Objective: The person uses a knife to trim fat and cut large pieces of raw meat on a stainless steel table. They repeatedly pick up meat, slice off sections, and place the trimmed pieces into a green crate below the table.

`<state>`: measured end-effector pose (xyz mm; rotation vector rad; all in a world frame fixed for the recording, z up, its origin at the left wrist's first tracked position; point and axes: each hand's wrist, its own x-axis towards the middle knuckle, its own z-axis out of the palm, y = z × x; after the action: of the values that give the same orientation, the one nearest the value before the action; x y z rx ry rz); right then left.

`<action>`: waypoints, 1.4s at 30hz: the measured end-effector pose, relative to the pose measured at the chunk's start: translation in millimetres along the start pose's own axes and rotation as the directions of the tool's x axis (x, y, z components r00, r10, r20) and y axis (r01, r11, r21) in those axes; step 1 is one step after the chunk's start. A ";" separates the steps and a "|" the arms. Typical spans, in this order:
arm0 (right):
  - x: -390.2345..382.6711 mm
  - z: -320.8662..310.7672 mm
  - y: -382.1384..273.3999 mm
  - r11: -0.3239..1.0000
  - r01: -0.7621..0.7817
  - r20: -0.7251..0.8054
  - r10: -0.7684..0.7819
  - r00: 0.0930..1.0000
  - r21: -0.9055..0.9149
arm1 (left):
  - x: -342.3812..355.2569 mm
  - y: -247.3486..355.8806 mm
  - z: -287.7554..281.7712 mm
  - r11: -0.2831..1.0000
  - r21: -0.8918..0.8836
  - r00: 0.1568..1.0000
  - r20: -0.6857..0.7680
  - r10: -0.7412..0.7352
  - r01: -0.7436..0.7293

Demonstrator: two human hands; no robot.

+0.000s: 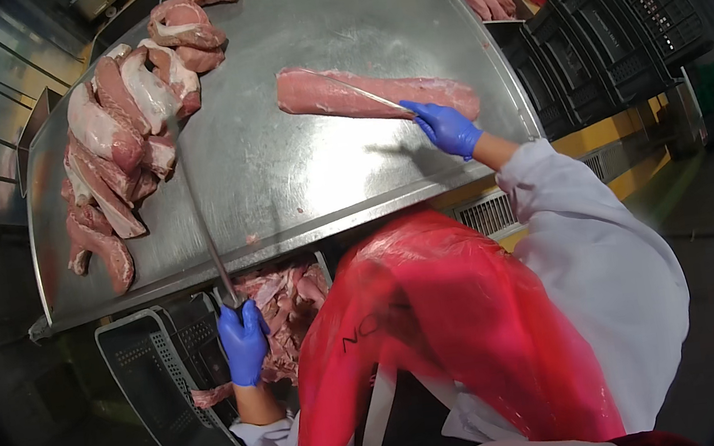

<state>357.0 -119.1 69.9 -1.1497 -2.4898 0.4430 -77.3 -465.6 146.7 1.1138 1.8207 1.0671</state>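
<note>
- One metal table (250,147)
- Two gloved hands (450,129) near the table
- One knife (365,94), one rod (200,215) above it
- One meat pile (116,137) on it
- One lone meat piece (399,91) on it

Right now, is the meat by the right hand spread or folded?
Spread out: the meat lies stretched straight on the table, the knife in the right hand angled across it.

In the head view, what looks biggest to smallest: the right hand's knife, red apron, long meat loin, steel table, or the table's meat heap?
Largest to smallest:
Steel table
Red apron (nearer the camera)
Meat heap
Long meat loin
Knife
</note>
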 end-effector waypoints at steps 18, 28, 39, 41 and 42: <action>-31.4 -4.8 -85.4 0.150 -0.619 0.575 0.256 0.777 0.771 | 74.8 34.0 134.9 0.842 0.285 0.793 0.559 0.241 -0.457; -148.2 -56.7 16.8 0.033 -0.743 0.661 0.432 0.614 0.669 | 183.6 -159.9 22.0 0.668 0.698 0.966 -0.199 -0.164 0.257; -205.3 -57.9 172.5 -0.107 -0.363 0.334 0.681 0.652 0.926 | 295.7 94.0 411.0 0.472 0.501 0.661 0.698 0.275 -0.726; -210.1 -63.3 188.4 -0.070 -0.357 0.299 0.707 0.641 0.932 | 294.2 120.3 491.3 0.340 0.476 0.578 0.741 0.342 -0.811; -210.5 -78.5 188.0 -0.106 -0.354 0.318 0.717 0.620 0.929 | 301.1 127.9 511.9 0.362 0.496 0.594 0.765 0.247 -0.789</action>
<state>643.2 -155.5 19.6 -1.3402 -0.7070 1.6517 308.7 -14.4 18.4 2.4704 1.3654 -0.0212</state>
